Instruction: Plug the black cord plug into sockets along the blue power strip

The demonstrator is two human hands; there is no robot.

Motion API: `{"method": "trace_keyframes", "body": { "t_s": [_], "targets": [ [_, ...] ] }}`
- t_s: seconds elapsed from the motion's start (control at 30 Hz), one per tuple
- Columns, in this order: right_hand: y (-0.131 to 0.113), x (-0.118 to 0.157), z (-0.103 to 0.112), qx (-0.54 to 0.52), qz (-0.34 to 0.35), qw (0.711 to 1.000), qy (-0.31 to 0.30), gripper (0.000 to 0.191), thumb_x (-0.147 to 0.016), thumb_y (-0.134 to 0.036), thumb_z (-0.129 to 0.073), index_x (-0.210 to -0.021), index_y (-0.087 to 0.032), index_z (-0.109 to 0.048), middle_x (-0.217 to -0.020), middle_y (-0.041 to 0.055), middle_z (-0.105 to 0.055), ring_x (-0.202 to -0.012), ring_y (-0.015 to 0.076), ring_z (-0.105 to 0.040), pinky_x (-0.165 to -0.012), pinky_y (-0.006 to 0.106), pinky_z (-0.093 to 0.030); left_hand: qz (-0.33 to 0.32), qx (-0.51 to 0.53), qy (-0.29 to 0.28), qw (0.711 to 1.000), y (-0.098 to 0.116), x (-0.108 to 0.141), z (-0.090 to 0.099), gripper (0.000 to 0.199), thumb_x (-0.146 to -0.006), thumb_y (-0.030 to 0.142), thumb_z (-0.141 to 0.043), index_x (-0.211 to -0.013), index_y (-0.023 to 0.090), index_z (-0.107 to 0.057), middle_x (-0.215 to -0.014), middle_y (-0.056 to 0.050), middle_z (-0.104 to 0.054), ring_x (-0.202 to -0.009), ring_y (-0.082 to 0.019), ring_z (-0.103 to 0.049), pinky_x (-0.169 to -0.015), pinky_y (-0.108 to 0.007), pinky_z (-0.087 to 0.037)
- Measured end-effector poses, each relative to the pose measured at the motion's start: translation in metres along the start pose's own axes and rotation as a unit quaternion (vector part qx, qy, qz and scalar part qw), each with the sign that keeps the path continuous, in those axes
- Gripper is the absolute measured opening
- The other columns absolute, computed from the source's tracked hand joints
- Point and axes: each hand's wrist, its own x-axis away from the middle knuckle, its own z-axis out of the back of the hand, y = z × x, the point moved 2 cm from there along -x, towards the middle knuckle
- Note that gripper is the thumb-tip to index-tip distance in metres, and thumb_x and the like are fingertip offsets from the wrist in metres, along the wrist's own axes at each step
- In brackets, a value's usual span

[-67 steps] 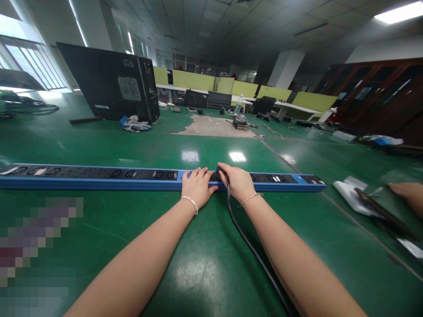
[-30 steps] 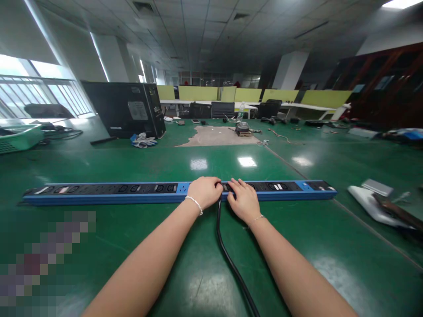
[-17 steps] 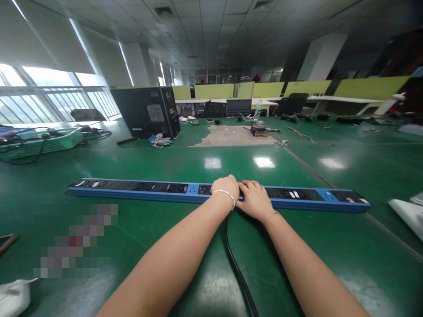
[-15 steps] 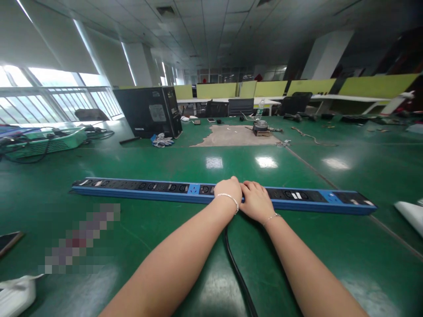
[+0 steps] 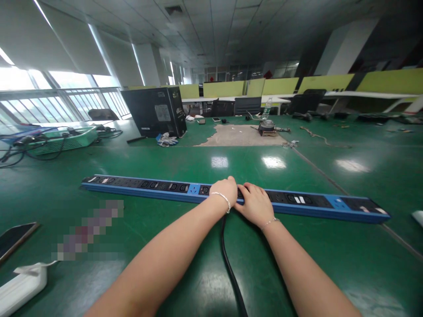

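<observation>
A long blue and black power strip (image 5: 172, 187) with rows of sockets lies across the green table. My left hand (image 5: 224, 192) is closed at the strip's middle, around the upper end of a black power cord (image 5: 228, 259). The cord's tip is hidden under that hand. Just to its right, my right hand (image 5: 256, 202) grips the strip, fingers over the top and thumb toward the left hand. The sockets between the two hands are mostly covered.
A black computer case (image 5: 155, 112) and a pair of gloves (image 5: 167, 140) stand farther back. At left is a green basket (image 5: 71, 140) with cables. A phone (image 5: 16, 237) and a white object (image 5: 28, 284) lie near left; a bottle (image 5: 267, 109) is at the back.
The view has shifted slightly. My left hand has moved a little left relative to the strip, with the cord, and the gap between my hands is a bit wider.
</observation>
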Motion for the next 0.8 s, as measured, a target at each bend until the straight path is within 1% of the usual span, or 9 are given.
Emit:
{"method": "trace_keyframes", "body": {
  "t_s": [0.1, 0.23, 0.3, 0.37, 0.43, 0.5, 0.6, 0.7, 0.8],
  "targets": [
    [0.0, 0.0, 0.0, -0.003, -0.006, 1.0, -0.001, 0.055, -0.079, -0.052, -0.054, -0.118, -0.015, -0.058, -0.117, 0.0147, -0.058, -0.107, 0.0273, -0.052, -0.094, 0.039, -0.035, 0.003, -0.004, 0.022, 1.0, 0.006, 0.006, 0.015, 0.021, -0.086, 0.017, -0.04, -0.104, 0.012, -0.049, -0.091, -0.017, -0.068, -0.089, -0.025, -0.067, -0.075, -0.033, -0.05],
    [-0.001, 0.0, 0.001, -0.008, -0.014, 1.0, -0.016, 0.058, -0.077, -0.056, -0.055, -0.118, -0.015, -0.058, -0.119, 0.014, -0.057, -0.11, 0.0275, -0.05, -0.095, 0.04, -0.035, -0.016, 0.023, 0.155, 0.987, 0.018, 0.01, 0.075, 0.024, -0.091, 0.027, -0.035, -0.108, 0.013, -0.046, -0.09, -0.013, -0.067, -0.087, -0.023, -0.066, -0.077, -0.033, -0.048],
    [-0.001, 0.0, 0.003, -0.006, -0.019, 1.0, -0.02, 0.061, -0.077, -0.057, -0.055, -0.12, -0.015, -0.057, -0.121, 0.0142, -0.057, -0.112, 0.0274, -0.05, -0.095, 0.04, -0.035, -0.024, 0.043, 0.167, 0.985, 0.011, 0.006, 0.103, 0.029, -0.092, 0.031, -0.036, -0.112, 0.013, -0.045, -0.095, -0.012, -0.067, -0.092, -0.023, -0.065, -0.08, -0.034, -0.047],
    [-0.002, 0.0, 0.003, -0.003, -0.021, 1.0, -0.022, 0.063, -0.077, -0.058, -0.056, -0.122, -0.015, -0.056, -0.122, 0.0145, -0.056, -0.113, 0.0273, -0.049, -0.096, 0.04, -0.035, 0.013, 0.068, 0.144, 0.987, -0.013, 0.001, 0.116, 0.029, -0.09, 0.032, -0.042, -0.112, 0.013, -0.046, -0.093, -0.01, -0.068, -0.088, -0.021, -0.065, -0.079, -0.031, -0.047],
    [-0.001, 0.0, 0.003, -0.003, -0.019, 1.0, -0.024, 0.064, -0.076, -0.059, -0.056, -0.123, -0.015, -0.056, -0.123, 0.0146, -0.055, -0.113, 0.0271, -0.049, -0.096, 0.039, -0.035, 0.072, 0.075, 0.134, 0.986, -0.047, -0.001, 0.111, 0.028, -0.09, 0.033, -0.041, -0.108, 0.014, -0.049, -0.089, -0.009, -0.068, -0.082, -0.02, -0.066, -0.073, -0.03, -0.048],
    [-0.001, 0.0, 0.002, -0.004, -0.017, 1.0, -0.026, 0.064, -0.076, -0.06, -0.055, -0.123, -0.015, -0.056, -0.123, 0.0145, -0.056, -0.113, 0.0269, -0.049, -0.096, 0.039, -0.035, 0.118, 0.049, 0.127, 0.984, -0.083, 0.003, 0.094, 0.025, -0.089, 0.033, -0.043, -0.102, 0.015, -0.052, -0.09, -0.01, -0.068, -0.084, -0.021, -0.065, -0.072, -0.03, -0.048],
    [0.0, -0.001, -0.001, -0.006, -0.017, 0.999, -0.026, 0.064, -0.077, -0.06, -0.054, -0.122, -0.015, -0.056, -0.123, 0.0147, -0.056, -0.114, 0.027, -0.049, -0.096, 0.04, -0.034, 0.118, 0.026, 0.092, 0.988, -0.121, 0.017, 0.06, 0.022, -0.09, 0.031, -0.041, -0.096, 0.015, -0.054, -0.089, -0.01, -0.069, -0.083, -0.02, -0.064, -0.072, -0.03, -0.047],
    [0.002, -0.001, -0.004, -0.006, -0.018, 1.0, -0.024, 0.065, -0.077, -0.061, -0.053, -0.123, -0.015, -0.056, -0.123, 0.0149, -0.055, -0.114, 0.027, -0.048, -0.096, 0.04, -0.034, 0.111, 0.022, 0.081, 0.99, -0.136, 0.031, 0.036, 0.02, -0.09, 0.03, -0.041, -0.095, 0.016, -0.055, -0.089, -0.009, -0.069, -0.082, -0.019, -0.064, -0.073, -0.029, -0.047],
    [0.002, -0.001, -0.005, -0.001, -0.015, 1.0, -0.021, 0.065, -0.077, -0.061, -0.052, -0.122, -0.015, -0.056, -0.123, 0.0149, -0.055, -0.114, 0.027, -0.049, -0.096, 0.04, -0.035, 0.109, 0.022, 0.071, 0.991, -0.137, 0.033, 0.025, 0.02, -0.089, 0.033, -0.043, -0.096, 0.017, -0.054, -0.089, -0.009, -0.069, -0.083, -0.02, -0.065, -0.074, -0.03, -0.047]
  ]
}}
